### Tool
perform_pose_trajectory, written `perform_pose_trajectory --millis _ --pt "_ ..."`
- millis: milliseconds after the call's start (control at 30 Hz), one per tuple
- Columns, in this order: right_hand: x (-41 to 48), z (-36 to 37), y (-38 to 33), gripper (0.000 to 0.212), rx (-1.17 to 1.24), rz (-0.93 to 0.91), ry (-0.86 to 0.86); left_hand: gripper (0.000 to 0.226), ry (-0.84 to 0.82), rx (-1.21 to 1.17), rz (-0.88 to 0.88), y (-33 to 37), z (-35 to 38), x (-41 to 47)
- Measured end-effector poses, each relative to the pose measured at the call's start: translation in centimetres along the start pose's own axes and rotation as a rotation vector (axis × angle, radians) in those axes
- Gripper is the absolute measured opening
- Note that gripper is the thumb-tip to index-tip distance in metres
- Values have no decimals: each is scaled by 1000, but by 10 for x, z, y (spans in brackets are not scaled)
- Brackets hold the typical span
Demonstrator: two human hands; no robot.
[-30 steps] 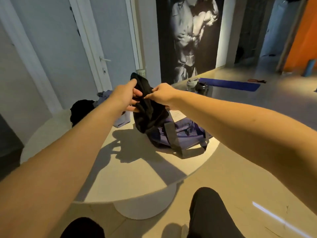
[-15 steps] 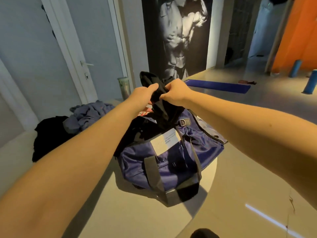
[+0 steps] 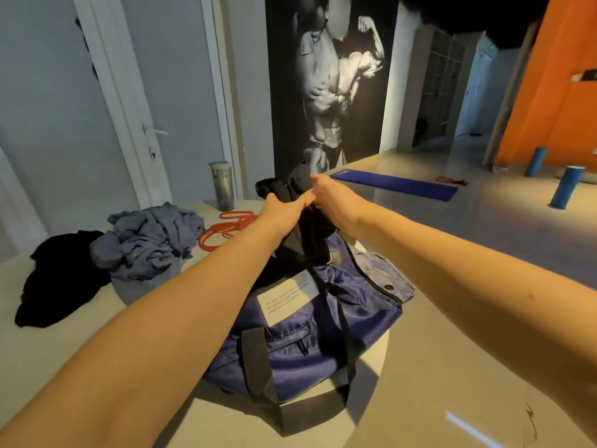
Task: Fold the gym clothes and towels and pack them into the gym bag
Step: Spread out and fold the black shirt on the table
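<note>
Right now both of the person's arms are stretched out over the round white bench. The left hand and right hand meet around a bunched black garment. The fingers of the left hand are curled tight into the cloth. The right hand pinches the upper fold just beside it, so both hands have firm hold of the same piece. The garment is held up above the far end of the navy gym bag, and its lower part drops to the bag's open top. How far inside it reaches I cannot tell.

The bag lies at the right edge of the bench, with its black straps slack across the near side and a white label facing up. Over at the left edge lies a crumpled heap of grey-blue clothes, unfolded, with a black heap touching it on the outer side. At the far edge a loose red rope lies in loops, and a steel tumbler stands upright just behind it.

Beyond the bench a blue mat lies flat on the floor, two blue foam rollers stand near the orange wall, and a large bodybuilder poster covers the wall beside a white door.
</note>
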State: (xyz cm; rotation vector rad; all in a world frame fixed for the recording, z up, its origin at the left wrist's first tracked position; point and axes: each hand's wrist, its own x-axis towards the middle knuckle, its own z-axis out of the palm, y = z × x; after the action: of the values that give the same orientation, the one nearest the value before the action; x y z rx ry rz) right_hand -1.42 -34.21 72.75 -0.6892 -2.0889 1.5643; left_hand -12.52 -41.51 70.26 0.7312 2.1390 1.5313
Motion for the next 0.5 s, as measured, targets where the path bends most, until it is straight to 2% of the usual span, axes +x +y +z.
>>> perform_pose_trajectory --millis 133,167,233,300,367,400,500 --pt "-5 -3 0 58 243 31 -80 133 -15 -94 -2 -9 -5 13" --pt "-5 -3 1 55 298 39 -124 129 3 -87 -14 -17 -7 24" --pt "4 -1 3 49 351 13 -158 97 65 -95 -7 -25 -12 33" --pt "17 -2 9 40 322 -21 -65 69 127 -128 0 -17 -21 18" --pt "27 -6 30 32 64 -71 76 65 178 -144 -8 -17 -32 14" --pt "29 -8 44 32 -143 -84 42 71 192 -134 -12 -19 -37 13" --pt "24 -8 87 55 -658 -43 -297 81 187 -79 -43 -32 -48 13"
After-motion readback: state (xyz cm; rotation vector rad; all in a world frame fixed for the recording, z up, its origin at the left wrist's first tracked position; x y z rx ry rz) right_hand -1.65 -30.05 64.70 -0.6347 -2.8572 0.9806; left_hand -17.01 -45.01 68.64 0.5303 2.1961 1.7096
